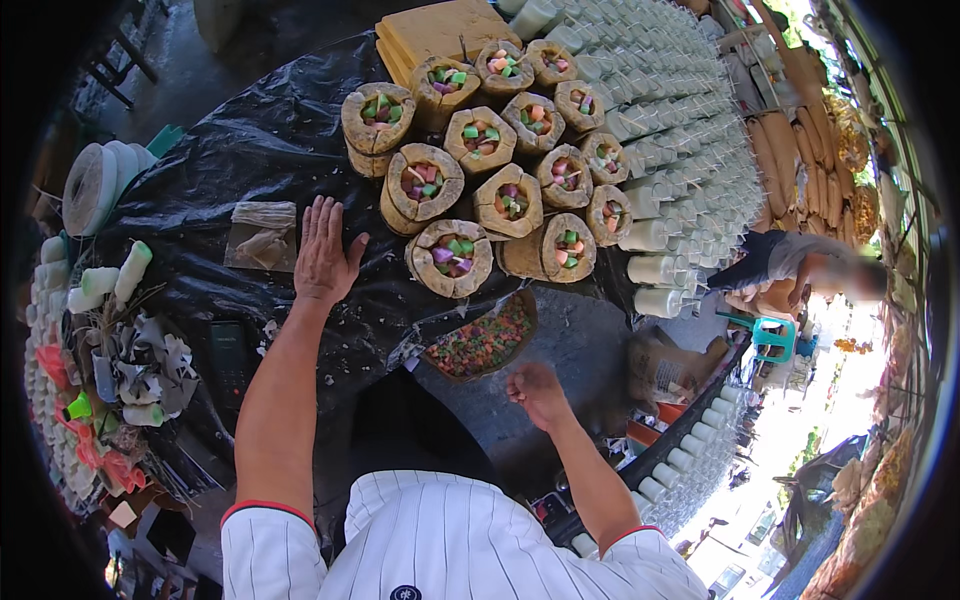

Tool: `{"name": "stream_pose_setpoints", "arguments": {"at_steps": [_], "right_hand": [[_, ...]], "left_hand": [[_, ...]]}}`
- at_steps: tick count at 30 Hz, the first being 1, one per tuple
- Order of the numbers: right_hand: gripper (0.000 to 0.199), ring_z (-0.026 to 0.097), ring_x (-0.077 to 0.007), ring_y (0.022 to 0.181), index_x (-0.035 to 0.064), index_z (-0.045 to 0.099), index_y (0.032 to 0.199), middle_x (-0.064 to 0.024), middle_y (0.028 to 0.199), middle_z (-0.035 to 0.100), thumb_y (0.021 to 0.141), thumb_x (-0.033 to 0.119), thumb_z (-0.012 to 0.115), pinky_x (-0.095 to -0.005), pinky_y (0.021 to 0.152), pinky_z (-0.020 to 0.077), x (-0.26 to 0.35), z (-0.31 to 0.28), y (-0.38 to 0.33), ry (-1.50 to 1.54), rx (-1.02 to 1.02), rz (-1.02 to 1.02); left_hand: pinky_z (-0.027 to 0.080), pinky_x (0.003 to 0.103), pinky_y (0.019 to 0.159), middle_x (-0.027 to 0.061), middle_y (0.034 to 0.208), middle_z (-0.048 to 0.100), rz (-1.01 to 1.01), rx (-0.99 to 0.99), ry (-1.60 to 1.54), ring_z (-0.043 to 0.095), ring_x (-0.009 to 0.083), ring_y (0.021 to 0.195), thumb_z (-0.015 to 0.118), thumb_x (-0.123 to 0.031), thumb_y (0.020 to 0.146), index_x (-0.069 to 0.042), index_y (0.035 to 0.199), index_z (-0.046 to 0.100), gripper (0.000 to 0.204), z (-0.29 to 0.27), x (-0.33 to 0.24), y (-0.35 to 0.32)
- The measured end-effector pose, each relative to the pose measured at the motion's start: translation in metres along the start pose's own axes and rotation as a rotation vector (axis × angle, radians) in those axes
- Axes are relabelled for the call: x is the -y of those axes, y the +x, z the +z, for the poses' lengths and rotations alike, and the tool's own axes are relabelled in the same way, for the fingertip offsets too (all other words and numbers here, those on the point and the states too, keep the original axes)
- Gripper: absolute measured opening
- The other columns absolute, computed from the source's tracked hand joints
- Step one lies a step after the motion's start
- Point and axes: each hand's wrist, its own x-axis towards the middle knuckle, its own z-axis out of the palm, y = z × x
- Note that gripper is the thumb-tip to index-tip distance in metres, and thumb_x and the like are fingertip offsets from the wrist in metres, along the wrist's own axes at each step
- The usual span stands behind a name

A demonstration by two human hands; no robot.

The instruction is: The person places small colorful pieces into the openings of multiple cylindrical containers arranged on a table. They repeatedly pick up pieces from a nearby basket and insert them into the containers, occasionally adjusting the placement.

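Note:
My left hand lies flat on the black plastic sheet, fingers stretched out, holding nothing. Beside it are a bundle of pale strings and a small clear plastic bag. My right hand hangs over the floor, fingers curled in and slightly blurred; anything inside them is hidden. Close to it, below the table edge, stands a container of small coloured chunks, mostly orange, green and purple. Ahead of my hands stand several round tan moulds with larger coloured chunks in their hollows.
Rows of whitish cylinders with thin wicks fill the table's right side. Yellow-tan slabs are stacked at the far edge. Left are white rolls, scraps and a dark calculator. Another person sits at right near a green plastic stool.

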Motion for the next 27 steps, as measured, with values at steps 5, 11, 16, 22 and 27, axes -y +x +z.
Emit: {"name": "stream_pose_setpoints", "arguments": {"at_steps": [5, 11, 16, 22, 27], "right_hand": [[0.025, 0.066, -0.0143, 0.082, -0.0008, 0.066, 0.126, -0.0079, 0.102, 0.073, 0.106, 0.012, 0.074, -0.0296, 0.074, 0.0536, -0.003, 0.013, -0.003, -0.083, -0.047, 0.009], [0.021, 0.065, -0.0129, 0.079, 0.0017, 0.067, 0.117, -0.0067, 0.098, 0.072, 0.106, 0.017, 0.075, -0.0284, 0.072, 0.0523, 0.0, 0.029, -0.003, -0.07, -0.017, -0.028], [0.017, 0.066, -0.0138, 0.084, 0.0035, 0.066, 0.117, -0.0072, 0.104, 0.072, 0.106, 0.012, 0.074, -0.0306, 0.074, 0.0529, -0.01, 0.055, 0.002, 0.062, -0.009, -0.038], [0.02, 0.065, -0.0162, 0.082, 0.0052, 0.064, 0.119, -0.0085, 0.106, 0.072, 0.105, 0.013, 0.075, -0.0336, 0.075, 0.0512, -0.023, 0.114, 0.011, 0.133, -0.119, -0.105], [0.023, 0.063, -0.0149, 0.08, 0.0069, 0.065, 0.121, -0.0079, 0.103, 0.071, 0.107, 0.021, 0.074, -0.0326, 0.073, 0.0501, 0.032, 0.104, 0.007, 0.31, -0.151, -0.442]], "left_hand": [[0.02, 0.05, 0.138, 0.0231, 0.169, 0.044, -0.011, 0.011, 0.01, 0.031, 0.0387, 0.163, 0.059, -0.047, 0.109, 0.004, 0.159, 0.045, 0.073, 0.0, -0.001, 0.0], [0.019, 0.049, 0.138, 0.0231, 0.17, 0.043, -0.011, 0.047, 0.033, 0.03, 0.0379, 0.164, 0.059, -0.048, 0.109, 0.003, 0.158, 0.047, 0.073, -0.003, -0.003, -0.001], [0.018, 0.049, 0.138, 0.0236, 0.169, 0.043, -0.008, 0.056, 0.047, 0.03, 0.0385, 0.164, 0.058, -0.05, 0.108, 0.003, 0.157, 0.05, 0.072, -0.004, -0.003, -0.001], [0.019, 0.052, 0.136, 0.0257, 0.167, 0.044, 0.017, 0.05, 0.043, 0.031, 0.0413, 0.162, 0.06, -0.048, 0.108, 0.004, 0.154, 0.052, 0.071, -0.003, 0.001, 0.001], [0.02, 0.054, 0.136, 0.0266, 0.166, 0.044, 0.033, 0.045, 0.024, 0.032, 0.0419, 0.162, 0.061, -0.048, 0.107, 0.005, 0.154, 0.051, 0.071, -0.005, -0.001, 0.003]]}}
